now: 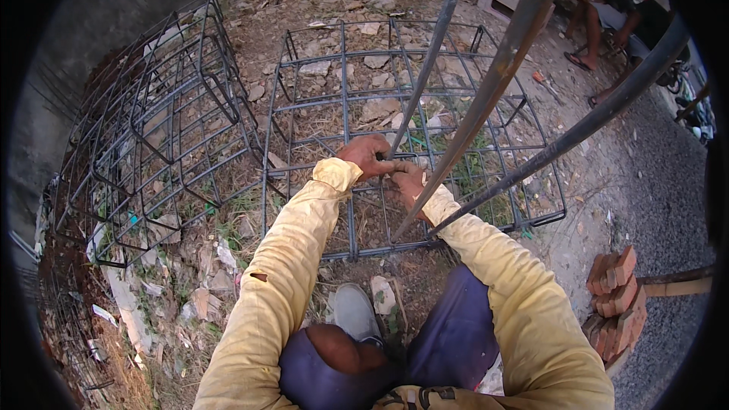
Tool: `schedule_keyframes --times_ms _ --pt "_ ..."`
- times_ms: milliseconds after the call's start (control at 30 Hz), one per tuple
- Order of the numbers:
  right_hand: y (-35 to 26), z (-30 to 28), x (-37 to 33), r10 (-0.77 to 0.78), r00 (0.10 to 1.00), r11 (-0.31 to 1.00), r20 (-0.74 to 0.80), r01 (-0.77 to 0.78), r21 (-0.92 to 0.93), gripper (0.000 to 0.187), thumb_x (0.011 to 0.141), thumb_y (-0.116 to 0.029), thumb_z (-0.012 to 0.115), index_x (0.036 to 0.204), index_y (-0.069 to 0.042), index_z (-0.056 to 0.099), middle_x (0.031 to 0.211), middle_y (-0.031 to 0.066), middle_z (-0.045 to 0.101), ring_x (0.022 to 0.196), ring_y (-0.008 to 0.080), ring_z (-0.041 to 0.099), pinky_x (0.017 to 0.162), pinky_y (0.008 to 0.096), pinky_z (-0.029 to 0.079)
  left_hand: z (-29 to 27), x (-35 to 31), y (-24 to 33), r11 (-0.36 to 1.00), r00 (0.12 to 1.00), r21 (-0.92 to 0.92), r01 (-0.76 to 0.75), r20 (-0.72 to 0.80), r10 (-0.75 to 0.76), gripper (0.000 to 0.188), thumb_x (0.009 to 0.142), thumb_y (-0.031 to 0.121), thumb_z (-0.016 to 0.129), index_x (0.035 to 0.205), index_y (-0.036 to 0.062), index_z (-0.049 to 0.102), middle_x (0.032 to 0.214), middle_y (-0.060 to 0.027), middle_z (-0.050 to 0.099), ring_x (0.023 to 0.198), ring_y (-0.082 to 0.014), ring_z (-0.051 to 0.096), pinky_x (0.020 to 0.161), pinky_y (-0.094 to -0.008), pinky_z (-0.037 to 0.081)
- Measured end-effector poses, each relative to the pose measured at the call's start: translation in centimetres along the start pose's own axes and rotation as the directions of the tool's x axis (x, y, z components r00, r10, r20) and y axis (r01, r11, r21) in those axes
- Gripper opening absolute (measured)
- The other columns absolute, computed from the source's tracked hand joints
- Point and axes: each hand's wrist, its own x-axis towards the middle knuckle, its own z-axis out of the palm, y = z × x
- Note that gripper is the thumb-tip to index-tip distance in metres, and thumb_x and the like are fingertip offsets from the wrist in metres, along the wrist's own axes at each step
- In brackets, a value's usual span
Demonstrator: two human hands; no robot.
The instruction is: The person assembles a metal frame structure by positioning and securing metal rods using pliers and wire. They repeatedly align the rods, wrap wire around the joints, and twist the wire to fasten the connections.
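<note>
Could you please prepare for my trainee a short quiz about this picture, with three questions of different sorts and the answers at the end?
1. Choose one. The bare left hand and bare right hand are close together over:
a) a wooden table
b) a grey, grid-shaped steel-bar cage
c) a plastic bucket

2. True or false? The stacked orange-red bricks are on the right side of the picture.

3. Fill the gap. The small dark hole is in the person's ____ yellow cloth sleeve.

Key: 1 b; 2 true; 3 left.
</note>
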Motion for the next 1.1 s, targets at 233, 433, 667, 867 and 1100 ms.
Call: schedule_keyframes --times_ms 233,433,667,867,1100 --pt "-0.1 -0.2 0.2 0.002 0.999 0.997 0.038 -0.004 0.074 0.024 0.093 -0.007 0.046 0.116 -0.008 0.054 0.111 0.0052 0.055 0.100 0.0176 0.057 0.087 0.0406 0.051 0.0 0.1 -0.9 0.999 0.999 0.049 -0.018 0.036 0.016 0.040 0.077 0.039 0.078 0.082 0.0007 0.069 0.093 -0.0154 0.063 0.085 -0.0328 0.062 0.075 -0.0414 0.049" --pt "-1.1 0.7 -0.5 0.072 0.997 0.997 -0.005 -0.072 0.026 0.021 0.092 -0.005 0.049 0.112 -0.008 0.054 0.106 0.0047 0.055 0.094 0.0164 0.058 0.082 0.0388 0.053 -0.3 -0.1 -0.3 0.995 0.997 0.092 0.046 0.049 -0.051 0.038 0.077 0.037 0.076 0.084 0.0000 0.070 0.098 -0.0154 0.064 0.090 -0.0331 0.063 0.080 -0.0410 0.050" --pt "-1.4 -1.5 0.6 0.144 0.988 0.979 0.056 -0.134 -0.156 0.024 0.093 -0.006 0.051 0.117 -0.008 0.053 0.100 0.0026 0.057 0.086 0.0138 0.058 0.073 0.0332 0.055 -0.5 0.2 1.4 0.988 0.986 0.046 0.150 0.072 -0.153 0.035 0.075 0.034 0.076 0.086 0.0015 0.070 0.099 -0.0155 0.064 0.092 -0.0338 0.063 0.081 -0.0416 0.050" --pt "-2.3 -0.9 -0.9 0.222 0.966 0.968 0.132 -0.235 0.091 0.019 0.094 -0.009 0.052 0.112 -0.014 0.056 0.089 -0.0021 0.061 0.075 0.0116 0.061 0.067 0.0333 0.054 0.3 -0.2 -0.3 0.991 0.990 0.036 0.129 0.054 -0.131 0.036 0.074 0.034 0.077 0.087 0.0021 0.066 0.093 -0.0155 0.062 0.089 -0.0341 0.062 0.077 -0.0431 0.049" --pt "-3.8 -1.4 -0.8 0.207 0.976 0.978 0.061 -0.207 -0.007 0.012 0.093 -0.006 0.052 0.105 -0.009 0.054 0.089 0.0025 0.061 0.076 0.0142 0.062 0.069 0.0334 0.057 0.9 -0.6 -1.2 0.993 0.997 -0.094 0.073 -0.030 -0.076 0.047 0.075 0.036 0.077 0.106 0.0053 0.060 0.096 -0.0158 0.063 0.093 -0.0354 0.062 0.082 -0.0434 0.049"
